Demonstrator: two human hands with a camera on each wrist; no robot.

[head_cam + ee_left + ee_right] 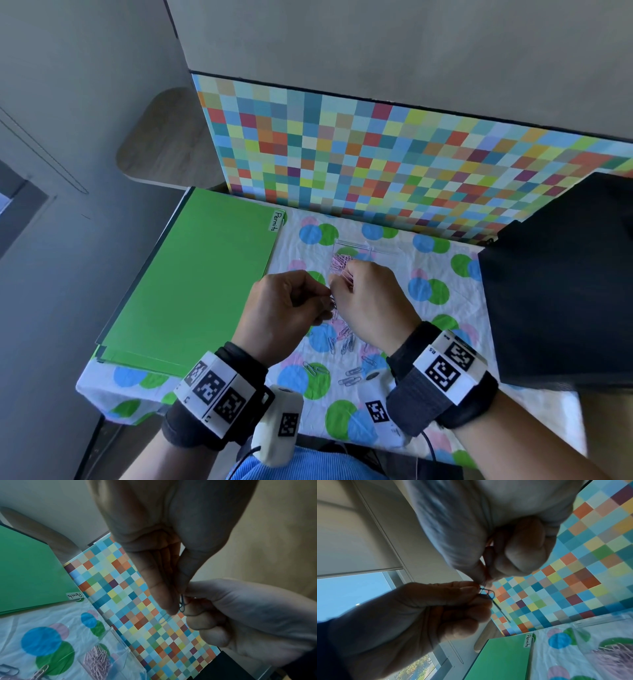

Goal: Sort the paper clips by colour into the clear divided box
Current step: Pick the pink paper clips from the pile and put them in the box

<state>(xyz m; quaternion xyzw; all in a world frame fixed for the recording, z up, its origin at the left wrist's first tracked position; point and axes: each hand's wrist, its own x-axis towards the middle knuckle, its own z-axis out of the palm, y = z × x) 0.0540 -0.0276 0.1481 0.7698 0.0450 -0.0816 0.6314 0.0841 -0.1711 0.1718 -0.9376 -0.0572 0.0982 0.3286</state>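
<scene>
Both hands are raised above the cloth and meet fingertip to fingertip. My left hand pinches a small tangle of dark blue paper clips between thumb and forefinger. My right hand pinches the same tangle from the other side. One blue clip hangs loose below it. The clear divided box stands just beyond the hands, with a heap of pink clips in its left compartment. Several loose blue and pink clips lie on the cloth under the wrists.
A green folder labelled "Permits" lies to the left of the dotted cloth. A chequered board stands upright behind the box. A black object covers the right side of the table.
</scene>
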